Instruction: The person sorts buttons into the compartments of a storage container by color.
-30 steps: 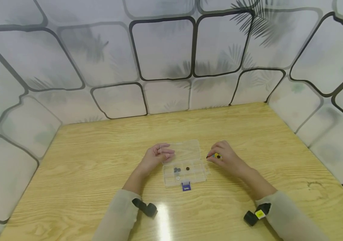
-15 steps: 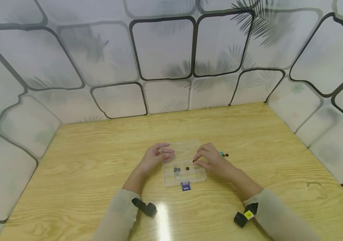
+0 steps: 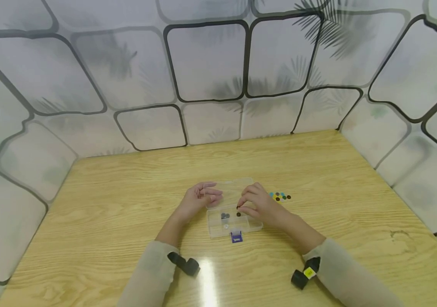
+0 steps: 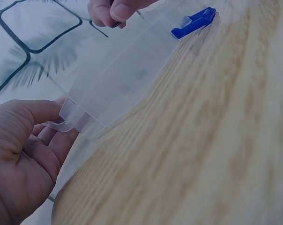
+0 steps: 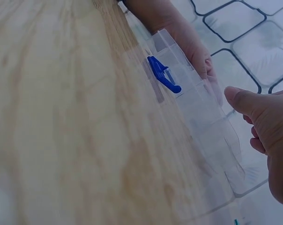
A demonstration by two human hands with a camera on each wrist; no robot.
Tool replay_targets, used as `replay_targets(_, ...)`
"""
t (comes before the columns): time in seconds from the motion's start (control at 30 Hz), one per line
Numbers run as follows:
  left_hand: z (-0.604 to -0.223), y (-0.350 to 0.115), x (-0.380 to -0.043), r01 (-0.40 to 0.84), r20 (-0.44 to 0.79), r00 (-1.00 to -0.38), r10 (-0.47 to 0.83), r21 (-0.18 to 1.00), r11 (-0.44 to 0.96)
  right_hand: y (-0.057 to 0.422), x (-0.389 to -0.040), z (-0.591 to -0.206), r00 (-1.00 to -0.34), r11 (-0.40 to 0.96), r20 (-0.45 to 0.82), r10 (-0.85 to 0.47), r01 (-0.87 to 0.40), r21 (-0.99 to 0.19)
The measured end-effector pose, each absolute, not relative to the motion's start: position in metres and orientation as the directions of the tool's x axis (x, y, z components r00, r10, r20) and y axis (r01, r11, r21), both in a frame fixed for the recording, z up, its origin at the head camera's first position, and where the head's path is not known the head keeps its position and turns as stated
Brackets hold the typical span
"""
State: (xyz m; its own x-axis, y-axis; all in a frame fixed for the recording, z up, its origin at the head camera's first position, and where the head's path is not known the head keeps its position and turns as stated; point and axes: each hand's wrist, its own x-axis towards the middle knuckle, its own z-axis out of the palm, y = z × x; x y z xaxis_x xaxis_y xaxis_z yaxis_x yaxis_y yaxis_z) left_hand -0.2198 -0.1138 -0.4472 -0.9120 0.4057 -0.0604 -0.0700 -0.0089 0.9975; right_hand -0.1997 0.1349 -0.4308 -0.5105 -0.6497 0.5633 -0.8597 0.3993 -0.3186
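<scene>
Right hand (image 3: 260, 205), fingers near-closed, pinches dark disc (image 4: 116, 24) over far edge of box (image 3: 214, 229); left hand (image 3: 195, 201) grips lid (image 3: 235, 189). Slipped pinch could drop it outside.

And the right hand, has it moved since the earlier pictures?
Yes. In the head view, the right hand has moved left, from beside the box to over it.

The right hand (image 5: 275, 126) hovers — near a clear box (image 5: 197, 110).

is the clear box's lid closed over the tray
No, the lid is open on the far side of the tray, its edge in the left hand.
</scene>
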Motion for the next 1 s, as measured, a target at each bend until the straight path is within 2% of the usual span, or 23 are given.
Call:
replay_targets(0.5, -0.447, -0.113, -0.219, -0.081, -0.072, -0.913, 0.402, 0.997, -0.004, 0.142, -0.2, -0.435, -0.528, 0.426, 0.576, -0.624, -0.848, -0.316)
replay_targets(0.87, -0.442, -0.113, -0.217, -0.083, -0.076, -0.912, 0.403, 0.997, -0.001, 0.173, -0.21, -0.443, -0.457, 0.424, 0.678, -0.576, -0.876, -0.23)
replay_targets(1.0, -0.442, -0.113, -0.217, -0.09, -0.08, -0.912, 0.401, 0.996, -0.006, 0.187, -0.21, -0.444, -0.46, 0.434, 0.695, -0.553, -0.871, -0.231)
